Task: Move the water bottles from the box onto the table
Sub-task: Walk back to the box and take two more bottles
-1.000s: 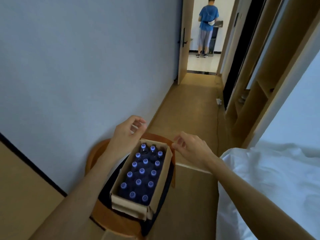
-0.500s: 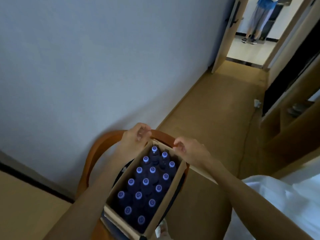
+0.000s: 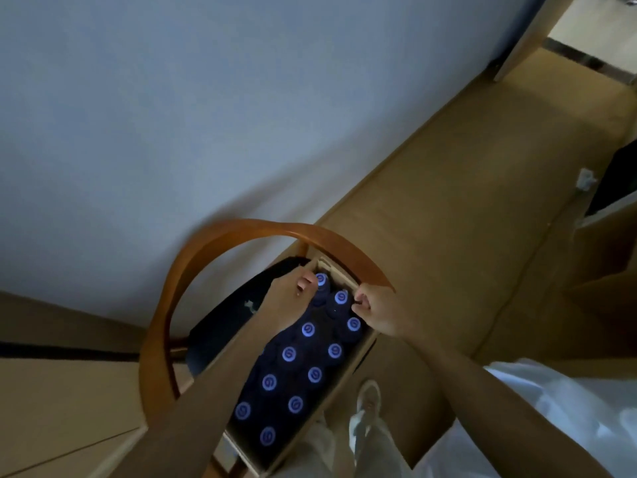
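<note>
Down on the chair: we see the open cardboard box [image 3: 348,365] on the dark seat, inside the curved wooden chair back [image 3: 238,232], which stands against the wall.
Bottles: the water bottles [image 3: 289,354] all stand upright in the box, blue caps up, in close rows; none is out yet.
Change: a second ago our hands were at the far rim of the box, by its flaps; now both have dropped onto the far row of bottles, and our view has tipped down over the box.
Left hand: our left hand [image 3: 287,300] has its fingers curled round the neck of the farthest bottle [image 3: 321,280].
Right hand: our right hand [image 3: 379,313] is curled against the next bottle [image 3: 340,298]; we cannot tell whether it truly grips the neck or only touches it.
Table: not in view.
Meaning: we judge the opening of the box done and the first lift about to begin; the whole load remains to be moved.
</note>
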Demonstrator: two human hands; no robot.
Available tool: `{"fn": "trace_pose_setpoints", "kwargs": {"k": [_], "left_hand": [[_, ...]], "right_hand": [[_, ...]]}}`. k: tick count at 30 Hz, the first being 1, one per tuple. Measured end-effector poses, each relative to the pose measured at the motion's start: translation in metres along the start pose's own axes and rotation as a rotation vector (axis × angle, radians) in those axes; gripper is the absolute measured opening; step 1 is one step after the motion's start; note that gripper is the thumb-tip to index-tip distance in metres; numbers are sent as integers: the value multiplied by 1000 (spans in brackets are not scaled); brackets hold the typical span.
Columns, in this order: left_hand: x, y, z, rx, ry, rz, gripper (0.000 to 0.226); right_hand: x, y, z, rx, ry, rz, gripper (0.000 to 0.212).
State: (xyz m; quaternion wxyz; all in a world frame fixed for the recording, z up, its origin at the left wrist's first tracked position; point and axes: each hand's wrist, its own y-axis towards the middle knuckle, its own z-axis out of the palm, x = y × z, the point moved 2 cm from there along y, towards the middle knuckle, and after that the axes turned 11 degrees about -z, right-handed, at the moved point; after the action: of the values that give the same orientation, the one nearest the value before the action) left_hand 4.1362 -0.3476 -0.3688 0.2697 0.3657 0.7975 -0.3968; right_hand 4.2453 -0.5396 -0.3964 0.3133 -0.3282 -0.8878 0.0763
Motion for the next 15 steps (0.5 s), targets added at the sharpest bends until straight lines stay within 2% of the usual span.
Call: {"fn": "trace_pose_setpoints", "kwargs": {"k": [4, 10, 15], "left_hand": [[12, 15, 18, 13, 9, -77, 11], [20, 38, 39, 23, 57, -112, 12], [28, 63, 70, 121, 153, -117, 16]], "right_hand": [[-28, 22, 31, 158, -101, 19, 29], [-59, 41, 64, 377, -242, -88, 40], [-66, 42, 80, 358, -460, -275, 47]]}}
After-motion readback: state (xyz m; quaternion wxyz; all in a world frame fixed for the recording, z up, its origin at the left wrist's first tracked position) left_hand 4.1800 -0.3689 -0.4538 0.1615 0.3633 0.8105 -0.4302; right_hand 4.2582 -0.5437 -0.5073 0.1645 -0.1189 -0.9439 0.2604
